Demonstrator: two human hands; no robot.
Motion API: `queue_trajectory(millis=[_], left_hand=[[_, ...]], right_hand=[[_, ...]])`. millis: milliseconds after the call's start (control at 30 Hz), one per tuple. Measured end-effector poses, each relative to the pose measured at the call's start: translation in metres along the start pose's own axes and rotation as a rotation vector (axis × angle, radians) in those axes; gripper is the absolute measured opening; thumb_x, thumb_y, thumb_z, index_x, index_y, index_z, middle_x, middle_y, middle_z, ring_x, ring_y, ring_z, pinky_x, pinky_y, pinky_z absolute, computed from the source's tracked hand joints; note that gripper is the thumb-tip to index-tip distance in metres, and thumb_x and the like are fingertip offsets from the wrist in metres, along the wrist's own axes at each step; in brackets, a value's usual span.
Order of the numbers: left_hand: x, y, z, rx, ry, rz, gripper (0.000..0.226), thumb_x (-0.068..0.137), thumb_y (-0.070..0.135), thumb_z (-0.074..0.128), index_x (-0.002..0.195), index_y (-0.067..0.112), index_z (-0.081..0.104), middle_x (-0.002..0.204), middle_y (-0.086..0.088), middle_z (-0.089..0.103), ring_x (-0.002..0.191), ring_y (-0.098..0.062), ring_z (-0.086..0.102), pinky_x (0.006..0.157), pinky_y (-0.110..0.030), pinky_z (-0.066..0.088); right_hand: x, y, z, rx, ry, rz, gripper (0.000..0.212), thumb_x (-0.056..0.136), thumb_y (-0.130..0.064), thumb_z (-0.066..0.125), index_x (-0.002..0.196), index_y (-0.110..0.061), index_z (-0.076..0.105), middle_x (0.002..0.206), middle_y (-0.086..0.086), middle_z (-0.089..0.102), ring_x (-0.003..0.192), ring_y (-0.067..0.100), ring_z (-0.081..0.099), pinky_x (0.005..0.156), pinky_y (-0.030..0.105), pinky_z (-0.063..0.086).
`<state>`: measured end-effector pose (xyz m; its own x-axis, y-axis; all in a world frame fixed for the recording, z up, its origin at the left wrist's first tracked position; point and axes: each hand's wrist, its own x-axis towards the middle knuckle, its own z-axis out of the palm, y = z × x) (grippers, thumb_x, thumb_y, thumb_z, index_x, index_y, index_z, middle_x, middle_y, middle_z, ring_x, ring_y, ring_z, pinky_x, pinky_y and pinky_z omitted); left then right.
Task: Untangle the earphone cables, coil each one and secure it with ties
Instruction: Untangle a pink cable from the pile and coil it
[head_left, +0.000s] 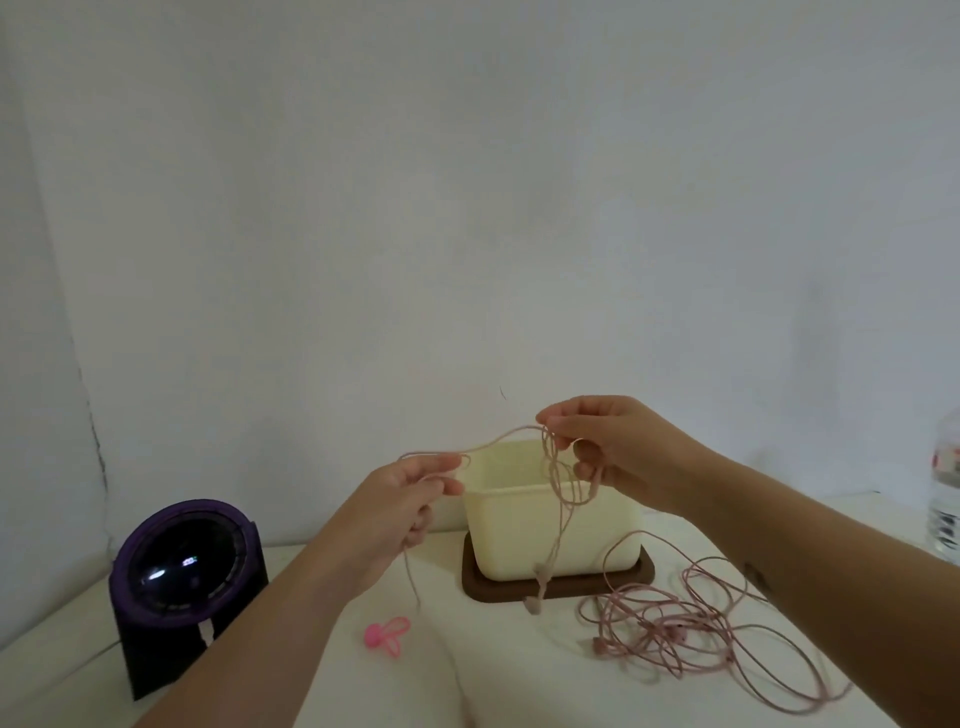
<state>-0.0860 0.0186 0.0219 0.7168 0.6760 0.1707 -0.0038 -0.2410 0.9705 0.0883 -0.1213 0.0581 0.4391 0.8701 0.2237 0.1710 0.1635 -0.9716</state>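
Both hands are raised above the table (519, 680), in front of a cream box (519, 535) that stands on a brown base (597, 587) toward the far side. The left hand (410, 499) pinches a pink cable (498, 441) between thumb and fingertips, and a loose end hangs from below that hand toward the table. From the pinch the cable runs right and slightly up to the right hand (623, 452). That hand's fingers are curled, with several loops of the cable gathered at them. The loops dangle in front of the box, and the earbuds (537, 582) hang low before the base. A second cable (691, 634), also pink, lies in a loose tangle on the table at the right, near the base. A bright pink tie (387, 634) lies on the table near the left forearm, well apart from the tangle. A purple-and-black device (187, 566) with a dark dome sits at the left. A clear bottle (945, 499) stands at the right edge.
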Motion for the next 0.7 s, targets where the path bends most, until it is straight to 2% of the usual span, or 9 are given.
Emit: queue_trajectory(millis=[100, 167, 200, 267, 367, 467, 533, 600, 700], left_hand=[[-0.003, -0.001, -0.006, 0.137, -0.098, -0.089, 0.023, 0.096, 0.010, 0.048, 0.108, 0.021, 0.065, 0.099, -0.001, 0.066, 0.067, -0.009, 0.054, 0.069, -0.023, 0.047], [-0.006, 0.001, -0.009, 0.297, -0.215, -0.144, 0.019, 0.096, 0.019, 0.051, 0.109, 0.026, 0.063, 0.106, 0.002, 0.068, 0.089, -0.011, 0.063, 0.085, -0.028, 0.049], [-0.007, 0.004, -0.011, 0.395, -0.257, -0.168, 0.018, 0.095, 0.024, 0.051, 0.108, 0.029, 0.063, 0.109, 0.003, 0.068, 0.096, -0.011, 0.065, 0.088, -0.028, 0.048], [-0.011, 0.010, -0.012, 0.624, -0.287, -0.193, 0.017, 0.095, 0.032, 0.051, 0.105, 0.029, 0.064, 0.107, 0.004, 0.068, 0.096, -0.010, 0.067, 0.083, -0.024, 0.048], [-0.013, 0.020, -0.014, 0.878, -0.207, -0.102, 0.024, 0.094, 0.035, 0.051, 0.094, 0.018, 0.069, 0.093, 0.003, 0.073, 0.081, -0.007, 0.070, 0.070, -0.019, 0.048], [-0.009, 0.033, -0.008, 0.664, -0.071, 0.060, 0.019, 0.092, 0.026, 0.054, 0.084, 0.015, 0.068, 0.079, 0.005, 0.074, 0.071, -0.007, 0.069, 0.071, -0.023, 0.050], [-0.002, 0.039, -0.002, 0.564, -0.015, 0.209, 0.010, 0.089, 0.032, 0.060, 0.090, 0.024, 0.065, 0.086, 0.010, 0.072, 0.079, -0.001, 0.065, 0.080, -0.023, 0.050], [0.003, 0.041, 0.007, 0.474, -0.106, 0.280, 0.019, 0.084, 0.041, 0.064, 0.101, 0.032, 0.063, 0.099, 0.015, 0.069, 0.093, 0.003, 0.063, 0.089, -0.021, 0.048], [0.006, 0.040, 0.019, 0.446, -0.188, 0.290, 0.022, 0.086, 0.038, 0.064, 0.101, 0.022, 0.066, 0.092, 0.010, 0.072, 0.089, -0.003, 0.066, 0.087, -0.023, 0.049]], right_hand=[[-0.002, -0.007, -0.005, -0.192, -0.057, -0.032, 0.016, 0.093, -0.002, 0.051, 0.099, -0.008, 0.065, 0.082, 0.003, 0.070, 0.046, 0.009, 0.032, 0.047, 0.020, 0.036], [-0.004, -0.014, -0.004, -0.344, -0.125, -0.038, 0.015, 0.093, -0.002, 0.051, 0.100, -0.008, 0.062, 0.090, 0.004, 0.073, 0.046, 0.010, 0.028, 0.045, 0.020, 0.030], [-0.005, -0.017, -0.003, -0.407, -0.151, -0.039, 0.012, 0.092, -0.004, 0.052, 0.098, -0.009, 0.061, 0.091, 0.003, 0.074, 0.046, 0.011, 0.027, 0.044, 0.021, 0.026], [-0.006, -0.022, 0.001, -0.493, -0.175, -0.037, 0.005, 0.090, -0.007, 0.057, 0.094, -0.009, 0.060, 0.087, 0.002, 0.075, 0.046, 0.012, 0.025, 0.043, 0.021, 0.021], [-0.005, -0.028, 0.004, -0.532, -0.167, -0.078, 0.002, 0.086, -0.011, 0.063, 0.087, -0.012, 0.062, 0.072, -0.001, 0.072, 0.045, 0.009, 0.030, 0.042, 0.017, 0.024], [-0.001, -0.032, 0.008, -0.539, -0.195, -0.114, 0.006, 0.087, -0.011, 0.064, 0.087, -0.016, 0.061, 0.065, -0.005, 0.063, 0.048, 0.008, 0.037, 0.047, 0.018, 0.029], [0.000, -0.033, 0.013, -0.517, -0.245, -0.120, 0.008, 0.088, -0.008, 0.061, 0.089, -0.015, 0.060, 0.062, -0.008, 0.057, 0.049, 0.007, 0.038, 0.048, 0.018, 0.031], [0.001, -0.035, 0.018, -0.466, -0.300, -0.125, 0.010, 0.089, -0.002, 0.058, 0.090, -0.013, 0.058, 0.065, -0.004, 0.055, 0.048, 0.006, 0.038, 0.048, 0.017, 0.032], [0.002, -0.037, 0.023, -0.460, -0.322, -0.151, 0.012, 0.089, 0.000, 0.055, 0.090, -0.012, 0.056, 0.075, 0.004, 0.059, 0.048, 0.007, 0.039, 0.048, 0.017, 0.032]])
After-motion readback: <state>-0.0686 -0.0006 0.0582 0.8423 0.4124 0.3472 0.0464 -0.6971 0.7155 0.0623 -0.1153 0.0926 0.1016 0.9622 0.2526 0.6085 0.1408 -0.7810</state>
